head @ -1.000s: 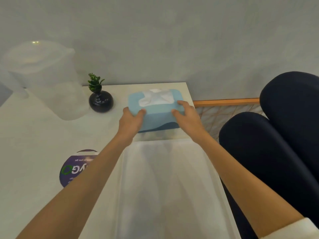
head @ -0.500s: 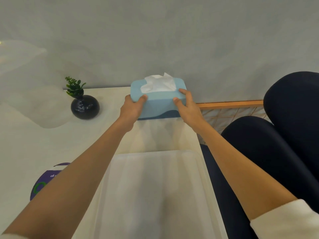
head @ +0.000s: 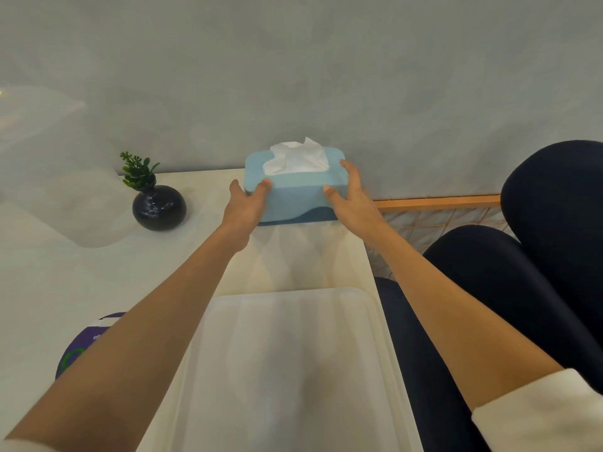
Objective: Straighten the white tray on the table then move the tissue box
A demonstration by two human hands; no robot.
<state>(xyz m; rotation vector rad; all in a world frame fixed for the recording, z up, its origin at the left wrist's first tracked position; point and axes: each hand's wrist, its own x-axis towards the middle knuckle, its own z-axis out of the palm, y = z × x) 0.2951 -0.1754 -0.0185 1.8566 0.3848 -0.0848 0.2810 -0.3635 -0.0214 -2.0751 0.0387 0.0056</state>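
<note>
head view: the tray (head: 293, 370) lies on the tabletop (head: 39, 282) close to the person, its long sides running roughly parallel to the tabletop's right edge, so the straightening part of the task looks done. beyond it, well apart from its far rim, the tissue box (head: 295, 194) sits at the far right corner of the tabletop, up against or very near the wall; its base seems to rest on the surface, though the shadow under it makes that hard to be sure of. a white tissue sticks up from its top slot.

the left hand (head: 245, 207) cups the box's left end, thumb on the front face and fingers wrapped around the corner. the right hand (head: 350, 197) does the same on the right end, thumb on the front and fingers reaching over the top edge. both hands are closed on the box between them, arms stretched out over the tray.

to the left of the box, apart from it, stands a small dark vase (head: 159, 207) with a green sprig, and a purple sticker (head: 85, 347) shows beside the left forearm. dark chairs (head: 538, 256) stand off the tabletop's right side.

judging by this, the box is at or nearly at its new spot. what is left is likely only to settle it square and let go.
</note>
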